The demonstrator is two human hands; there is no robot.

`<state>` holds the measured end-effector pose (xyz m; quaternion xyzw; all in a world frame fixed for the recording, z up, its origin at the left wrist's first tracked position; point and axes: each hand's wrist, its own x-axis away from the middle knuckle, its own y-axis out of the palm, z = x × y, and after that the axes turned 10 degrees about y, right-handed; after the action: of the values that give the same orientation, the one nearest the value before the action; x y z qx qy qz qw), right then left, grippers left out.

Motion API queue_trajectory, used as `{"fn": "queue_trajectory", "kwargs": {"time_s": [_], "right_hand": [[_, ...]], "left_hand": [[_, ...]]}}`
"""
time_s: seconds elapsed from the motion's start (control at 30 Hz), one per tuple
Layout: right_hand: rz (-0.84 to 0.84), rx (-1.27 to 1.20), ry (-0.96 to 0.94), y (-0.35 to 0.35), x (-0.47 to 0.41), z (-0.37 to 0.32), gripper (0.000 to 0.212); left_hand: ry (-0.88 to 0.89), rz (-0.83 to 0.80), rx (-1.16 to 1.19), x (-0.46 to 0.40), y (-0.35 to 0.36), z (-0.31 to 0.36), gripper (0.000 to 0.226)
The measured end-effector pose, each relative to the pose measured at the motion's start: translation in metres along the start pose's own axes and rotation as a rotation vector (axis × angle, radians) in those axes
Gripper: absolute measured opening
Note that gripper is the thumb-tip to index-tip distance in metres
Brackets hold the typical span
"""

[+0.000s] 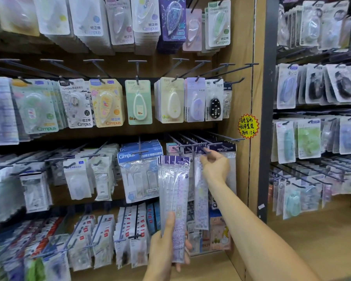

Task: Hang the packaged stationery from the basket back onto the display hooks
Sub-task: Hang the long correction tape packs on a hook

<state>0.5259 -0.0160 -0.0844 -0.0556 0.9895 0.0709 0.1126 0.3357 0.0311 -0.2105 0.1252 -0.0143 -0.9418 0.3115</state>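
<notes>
**Ruler packs at the hook**

My left hand (166, 246) gripped a small stack of long clear ruler packs (174, 199) near their lower end, thumb pressed up the front and fingers curled round behind, holding them upright before the shelves. My right hand (216, 166) reached up to the dark display hook (199, 147) in the third row, fingers pinching the purple header of a single ruler pack (201, 197) that hung down just beside the stack. Whether its hole was already on the hook I could not tell. Blue Campus refill packs (138, 171) hung to the left of my stack, and a yellow starburst price sign (248, 126) was stuck on the wooden side panel (241, 57) above my right hand.
</notes>
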Motion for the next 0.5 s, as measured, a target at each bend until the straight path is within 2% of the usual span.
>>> {"fn": "queue_trajectory", "kwargs": {"time_s": [0.13, 0.2, 0.3, 0.4, 0.5], "right_hand": [[0.110, 0.185, -0.133, -0.010, 0.024, 0.010, 0.030], [0.066, 0.091, -0.160, -0.019, 0.048, 0.016, 0.031], [-0.104, -0.144, -0.020, -0.024, 0.071, 0.019, 0.024], [-0.096, -0.334, 0.070, -0.027, 0.068, 0.017, 0.015], [-0.064, -0.437, 0.051, -0.032, 0.057, 0.013, 0.024]], "left_hand": [[-0.010, -0.005, 0.013, 0.000, 0.000, 0.005, 0.069], [-0.002, -0.004, 0.004, 0.000, 0.002, 0.005, 0.067], [0.006, -0.004, -0.005, 0.001, 0.007, 0.004, 0.065], [0.009, -0.005, -0.003, 0.000, 0.012, 0.003, 0.063], [-0.009, -0.013, -0.028, 0.000, 0.013, 0.003, 0.067]]}}
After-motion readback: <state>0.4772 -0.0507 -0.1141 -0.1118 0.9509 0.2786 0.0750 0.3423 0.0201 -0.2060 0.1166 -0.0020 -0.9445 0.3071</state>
